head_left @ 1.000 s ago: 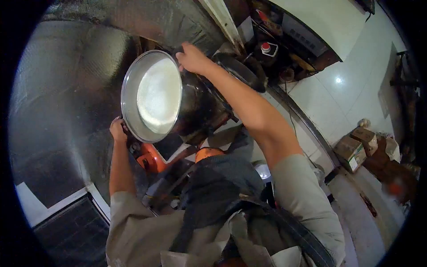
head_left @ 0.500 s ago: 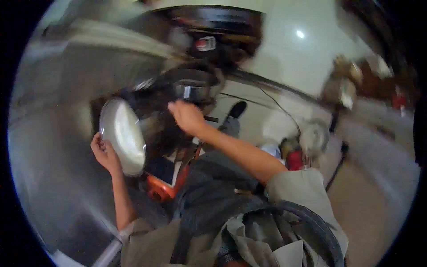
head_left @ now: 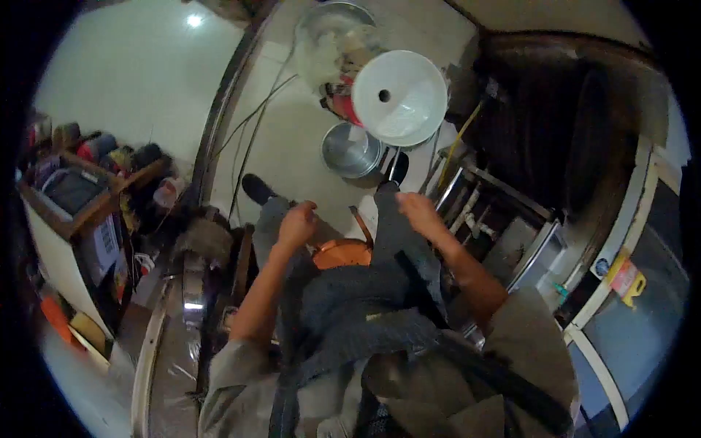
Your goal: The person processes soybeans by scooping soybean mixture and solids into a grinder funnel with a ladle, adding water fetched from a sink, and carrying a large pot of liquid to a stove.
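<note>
My left hand is curled into a loose fist above my left thigh, with nothing visible in it. Above the right thigh, my right hand also has its fingers bent in, and no object shows between them. Between my knees is an orange, rounded object, partly covered by my clothes. On the floor beyond my feet stand a metal pot and a large white basin with a dark round spot inside. Neither hand touches these vessels.
To the left, a wooden tray of cans and tools tops a cabinet. A dark cable crosses the floor. On the right are a metal frame and a yellow bottle. Another round metal vessel lies farther back.
The view has swung round toward the floor vessels. My left hand no longer holds the round, shallow white dish. Both hands are now in front of my body, over my legs.
</note>
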{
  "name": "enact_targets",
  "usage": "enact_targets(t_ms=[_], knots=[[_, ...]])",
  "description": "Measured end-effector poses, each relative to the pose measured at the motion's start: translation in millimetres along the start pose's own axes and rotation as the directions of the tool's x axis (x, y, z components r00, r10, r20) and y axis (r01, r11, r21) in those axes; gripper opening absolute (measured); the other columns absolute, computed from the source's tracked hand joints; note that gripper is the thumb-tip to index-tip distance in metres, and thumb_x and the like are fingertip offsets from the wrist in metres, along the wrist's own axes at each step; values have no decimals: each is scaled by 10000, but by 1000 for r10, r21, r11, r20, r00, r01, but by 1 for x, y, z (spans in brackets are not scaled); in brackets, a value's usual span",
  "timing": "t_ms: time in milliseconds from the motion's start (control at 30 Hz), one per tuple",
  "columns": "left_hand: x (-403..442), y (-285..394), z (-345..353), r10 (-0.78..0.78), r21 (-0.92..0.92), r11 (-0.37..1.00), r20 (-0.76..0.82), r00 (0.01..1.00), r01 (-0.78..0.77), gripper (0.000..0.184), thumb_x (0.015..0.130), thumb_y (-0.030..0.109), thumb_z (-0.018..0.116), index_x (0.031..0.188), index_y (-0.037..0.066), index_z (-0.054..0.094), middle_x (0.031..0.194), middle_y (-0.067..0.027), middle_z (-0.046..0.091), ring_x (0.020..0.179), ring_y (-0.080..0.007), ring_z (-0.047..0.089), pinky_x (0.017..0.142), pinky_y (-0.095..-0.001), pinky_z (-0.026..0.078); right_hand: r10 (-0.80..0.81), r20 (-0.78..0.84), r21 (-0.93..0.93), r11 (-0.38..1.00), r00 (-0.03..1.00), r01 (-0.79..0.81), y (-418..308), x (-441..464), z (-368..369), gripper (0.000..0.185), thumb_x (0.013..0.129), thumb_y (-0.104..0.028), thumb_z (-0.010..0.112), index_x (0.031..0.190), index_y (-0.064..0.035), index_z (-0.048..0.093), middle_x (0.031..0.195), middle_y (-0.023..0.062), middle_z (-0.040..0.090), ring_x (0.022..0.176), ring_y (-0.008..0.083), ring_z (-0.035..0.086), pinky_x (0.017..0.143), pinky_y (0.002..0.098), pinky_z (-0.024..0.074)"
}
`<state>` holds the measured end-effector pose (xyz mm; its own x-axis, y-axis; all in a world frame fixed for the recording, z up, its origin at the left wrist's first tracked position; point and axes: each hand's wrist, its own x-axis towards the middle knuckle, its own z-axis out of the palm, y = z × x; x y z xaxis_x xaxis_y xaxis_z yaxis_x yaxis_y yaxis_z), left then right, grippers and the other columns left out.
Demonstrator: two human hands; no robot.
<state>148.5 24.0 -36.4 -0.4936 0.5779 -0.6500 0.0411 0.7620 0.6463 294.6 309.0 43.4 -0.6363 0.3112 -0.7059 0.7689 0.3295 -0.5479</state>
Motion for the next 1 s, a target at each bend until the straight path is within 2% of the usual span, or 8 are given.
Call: enact_targets(t_ms=[67,133,267,333,467,533,800,1000], knots=[[31,-26,58,-107,64,993,181,978,97,279,841,215,553,1078,81,614,1058,-204,628,967,-369,608,820,-446,476,263,-143,-156,946,954,-284,43,9,-23,322,918,-304,523,913,6,613,869,251,624,843,422,597,720,465,480],[64,-64,136,-98,143,988,330,939,53,314,834,231,569,1117,101,610,1067,-194,641,985,-364,613,841,-434,479,197,-395,-104,961,897,-257,123,35,-32,398,912,-372,533,865,13,623,810,264,617,817,441,596,745,485,471],[119,-81,208,-220,266,958,427,877,111,369,843,260,568,1186,124,580,1043,-174,658,976,-357,625,843,-429,480,361,-335,24,927,870,-375,246,122,-51,414,911,-370,538,873,31,635,773,203,636,731,344,609,696,445,474],[151,-87,220,-248,87,969,366,897,233,460,844,302,577,1272,145,523,1055,-163,657,987,-335,625,876,-406,475,468,-211,163,883,858,-441,300,167,-35,423,913,-361,544,884,52,632,743,160,638,666,263,604,641,412,474],[212,-144,259,-410,44,903,379,829,427,370,823,257,621,1145,79,580,1049,-172,654,1020,-339,620,863,-404,475,402,28,70,913,915,-403,409,241,40,615,841,-563,553,915,35,675,856,203,677,790,346,655,745,433,488],[232,-178,275,-402,-21,897,381,833,442,376,824,253,622,1157,87,568,1028,-165,651,999,-330,615,847,-403,476,169,36,-96,982,985,-165,467,282,94,682,787,-625,586,917,37,686,838,217,678,799,323,665,727,426,496],[201,-278,254,-368,-214,846,429,825,489,412,826,234,630,1207,117,521,943,-137,639,917,-295,597,784,-399,479,278,314,115,938,908,-327,419,294,107,630,772,-601,646,830,25,661,786,164,660,704,274,635,650,388,506],[223,-291,255,-267,-204,907,398,877,369,448,828,220,635,1244,141,486,880,-116,630,855,-268,584,737,-396,481,-318,429,182,947,845,263,523,345,168,491,845,-518,612,896,-30,648,774,73,642,662,169,593,583,329,500]])
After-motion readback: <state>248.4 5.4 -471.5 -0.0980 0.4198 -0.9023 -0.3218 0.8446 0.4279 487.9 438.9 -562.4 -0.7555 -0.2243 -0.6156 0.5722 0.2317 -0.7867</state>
